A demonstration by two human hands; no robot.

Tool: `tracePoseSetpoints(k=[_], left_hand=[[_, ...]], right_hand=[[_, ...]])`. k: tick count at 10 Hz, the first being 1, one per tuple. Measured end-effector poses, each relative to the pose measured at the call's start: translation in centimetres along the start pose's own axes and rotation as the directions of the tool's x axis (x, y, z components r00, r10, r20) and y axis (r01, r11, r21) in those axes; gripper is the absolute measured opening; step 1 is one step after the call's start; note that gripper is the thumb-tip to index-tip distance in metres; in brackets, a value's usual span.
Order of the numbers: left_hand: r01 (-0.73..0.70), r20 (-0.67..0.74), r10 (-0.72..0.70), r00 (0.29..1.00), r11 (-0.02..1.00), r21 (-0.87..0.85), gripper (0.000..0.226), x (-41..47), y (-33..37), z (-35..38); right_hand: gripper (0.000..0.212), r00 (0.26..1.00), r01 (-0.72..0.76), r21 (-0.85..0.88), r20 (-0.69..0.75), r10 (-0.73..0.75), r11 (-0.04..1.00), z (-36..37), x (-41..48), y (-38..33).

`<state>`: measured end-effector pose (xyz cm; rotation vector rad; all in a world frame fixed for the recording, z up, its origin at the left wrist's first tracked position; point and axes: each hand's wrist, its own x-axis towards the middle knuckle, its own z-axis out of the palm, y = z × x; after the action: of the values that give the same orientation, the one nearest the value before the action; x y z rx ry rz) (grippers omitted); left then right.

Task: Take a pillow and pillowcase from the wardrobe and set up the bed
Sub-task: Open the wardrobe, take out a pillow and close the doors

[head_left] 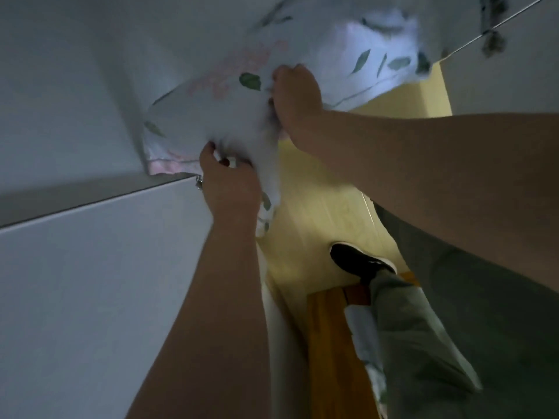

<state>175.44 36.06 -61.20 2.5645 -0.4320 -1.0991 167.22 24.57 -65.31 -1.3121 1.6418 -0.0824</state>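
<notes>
- White wardrobe panel [90,282] at left, yellow floor [317,207] below.
- Left hand [231,182] grips the leaf-print pillow [211,116] at its lower edge.
- Right hand [295,95] clutches its fabric higher up.

The white flat surfaces of the wardrobe [90,282] fill the left half of the frame, with a grey panel edge running diagonally from the left border toward the centre. A further white panel [499,71] occupies the upper right, bounded by a thin dark line. A pale yellow wood-look floor [317,207] runs down the centre and is the brightest zone in a dim scene, and an orange-brown wooden furniture piece [332,343] stands on it at lower centre, type not determinable.
</notes>
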Motion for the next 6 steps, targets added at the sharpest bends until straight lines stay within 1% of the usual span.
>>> tracePoseSetpoints(k=[1,2,3,4,5,6], left_hand=[[-0.098,0.013,0.098,0.995,0.992,0.085,0.077,-6.0,-0.3,-2.9],[-0.218,-0.011,0.219,0.976,0.975,0.032,0.080,-11.6,-0.7,-5.7],[-0.265,-0.014,0.266,0.964,0.963,0.039,0.093,-16.6,-1.6,-9.1],[-0.337,-0.005,0.341,0.940,0.931,0.141,0.101,-21.7,-3.0,-12.4],[-0.405,-0.015,0.426,0.905,0.869,0.284,0.102,-27.2,-3.2,-14.7],[-0.440,-0.028,0.506,0.862,0.774,0.455,0.102,-31.9,-3.3,-16.6]], right_hand=[[0.034,1.000,0.003,0.031,0.027,-0.004,1.000,-1.7,-4.0,0.1],[0.040,0.996,0.003,-0.028,0.086,0.000,1.000,-3.7,-9.3,-0.1],[0.044,0.992,-0.103,0.176,0.097,0.086,0.979,-6.7,-16.7,-0.7],[0.043,0.973,-0.187,0.355,0.198,0.122,0.916,-10.1,-23.0,-0.4],[0.042,0.966,-0.188,0.406,0.242,0.094,0.894,-12.6,-28.6,-0.1],[0.040,0.970,-0.148,0.457,0.242,0.037,0.877,-14.9,-33.9,-0.3]])
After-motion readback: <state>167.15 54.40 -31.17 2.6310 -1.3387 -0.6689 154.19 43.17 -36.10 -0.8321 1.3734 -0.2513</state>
